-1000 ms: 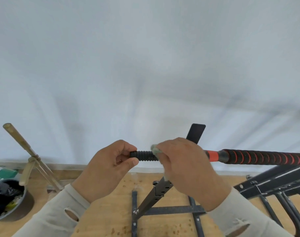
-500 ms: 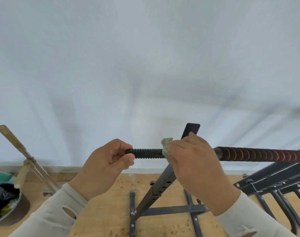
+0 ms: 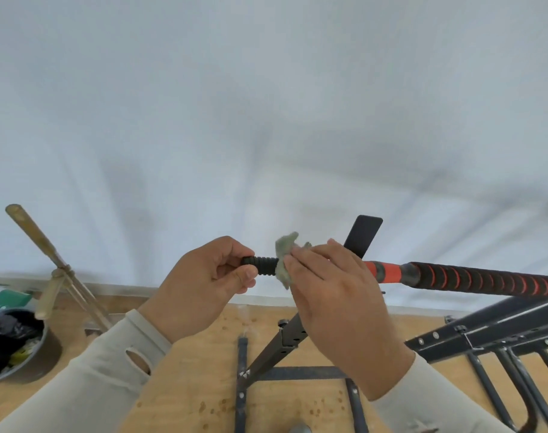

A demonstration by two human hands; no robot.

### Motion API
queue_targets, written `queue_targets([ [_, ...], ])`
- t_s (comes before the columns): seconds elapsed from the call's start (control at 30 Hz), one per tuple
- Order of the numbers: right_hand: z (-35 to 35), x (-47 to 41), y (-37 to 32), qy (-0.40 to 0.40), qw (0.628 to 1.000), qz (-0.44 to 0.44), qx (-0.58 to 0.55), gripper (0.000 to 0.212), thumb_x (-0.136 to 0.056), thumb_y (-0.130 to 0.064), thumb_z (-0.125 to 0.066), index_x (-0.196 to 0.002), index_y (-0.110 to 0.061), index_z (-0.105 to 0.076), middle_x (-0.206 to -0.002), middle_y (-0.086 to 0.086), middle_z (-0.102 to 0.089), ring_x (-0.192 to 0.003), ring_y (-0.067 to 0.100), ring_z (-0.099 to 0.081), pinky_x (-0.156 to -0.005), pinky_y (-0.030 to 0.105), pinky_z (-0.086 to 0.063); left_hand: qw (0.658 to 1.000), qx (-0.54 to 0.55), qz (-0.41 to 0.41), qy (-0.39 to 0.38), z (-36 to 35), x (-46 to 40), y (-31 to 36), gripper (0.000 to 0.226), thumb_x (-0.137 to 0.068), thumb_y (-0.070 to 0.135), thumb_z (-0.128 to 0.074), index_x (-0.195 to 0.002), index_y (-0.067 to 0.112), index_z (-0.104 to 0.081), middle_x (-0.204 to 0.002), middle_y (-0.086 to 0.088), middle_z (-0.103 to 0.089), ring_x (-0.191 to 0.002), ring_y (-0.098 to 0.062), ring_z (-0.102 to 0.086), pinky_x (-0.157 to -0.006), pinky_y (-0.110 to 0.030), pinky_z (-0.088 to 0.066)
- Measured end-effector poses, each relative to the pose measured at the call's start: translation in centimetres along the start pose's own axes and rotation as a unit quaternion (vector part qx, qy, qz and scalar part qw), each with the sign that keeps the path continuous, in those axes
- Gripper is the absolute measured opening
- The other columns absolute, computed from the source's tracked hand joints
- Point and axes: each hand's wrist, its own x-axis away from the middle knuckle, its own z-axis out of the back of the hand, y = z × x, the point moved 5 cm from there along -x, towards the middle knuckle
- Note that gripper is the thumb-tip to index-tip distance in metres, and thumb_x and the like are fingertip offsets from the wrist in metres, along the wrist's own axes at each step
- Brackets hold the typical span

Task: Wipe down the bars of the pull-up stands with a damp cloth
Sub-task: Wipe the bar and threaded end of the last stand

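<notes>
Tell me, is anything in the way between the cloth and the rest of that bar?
Rightward, nothing visible: the cloth, held in the right hand, sits on the bar with open orange and striped sections beyond. Leftward, the left hand grips the bar's end.

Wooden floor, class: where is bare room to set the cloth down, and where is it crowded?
Free: the wooden floor between the bucket and the stand's base bars. Crowded: the right side, under the black frames, and the left corner round the bucket and wooden handle.
</notes>
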Motion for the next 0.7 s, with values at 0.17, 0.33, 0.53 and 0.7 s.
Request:
queue_targets([
  [0.17, -1.7, -5.0, 1.7, -0.203, 0.961, -0.163, -0.095, 0.035, -0.106, -0.032, -0.04, -0.076, -0.019, -0.052, -0.07, -0.004, -0.056, -0.071, 0.02, -0.057, -0.065, 0.039, -0.053, 1.0, -0.009, -0.006, 0.012, -0.2, 0.2, 0.0, 0.008, -0.093, 0.017, -0.068, -0.1, 0.021, -0.066, -0.09, 0.003, -0.077, -0.084, -0.014, -0.075, -0.079, -0.024, -0.059],
  [0.33, -0.2, -3.1, 0.7, -0.168, 0.979, -0.084, -0.083, 0.023, -0.103, -0.022, -0.05, -0.082, -0.025, -0.059, -0.074, -0.005, -0.063, -0.072, 0.02, -0.061, -0.077, 0.039, -0.054, 1.0, -0.014, -0.008, 0.018, -0.1, 0.5, 0.0, 0.009, -0.093, 0.019, -0.068, -0.1, 0.024, -0.066, -0.09, 0.005, -0.077, -0.084, -0.012, -0.074, -0.077, -0.024, -0.058],
  [0.53, 1.4, 0.2, 1.8, -0.074, 0.997, 0.006, -0.025, 0.016, -0.092, -0.022, -0.072, -0.106, -0.025, -0.077, -0.104, -0.007, -0.078, -0.096, 0.019, -0.073, -0.101, 0.049, -0.054, 0.999, -0.031, -0.016, 0.015, -0.1, 0.4, -0.1, 0.007, -0.094, 0.021, -0.067, -0.099, 0.026, -0.065, -0.088, 0.007, -0.076, -0.086, -0.013, -0.074, -0.085, -0.035, -0.059],
  [0.7, -1.2, -4.8, 1.8, -0.181, 0.974, -0.12, -0.066, 0.032, -0.106, -0.03, -0.044, -0.075, -0.022, -0.042, -0.065, -0.007, -0.048, -0.063, 0.017, -0.05, -0.054, 0.031, -0.037, 0.999, -0.027, -0.013, 0.022, -0.1, 0.6, 0.1, 0.009, -0.093, 0.02, -0.067, -0.099, 0.026, -0.065, -0.089, 0.005, -0.076, -0.084, -0.014, -0.074, -0.083, -0.033, -0.06],
])
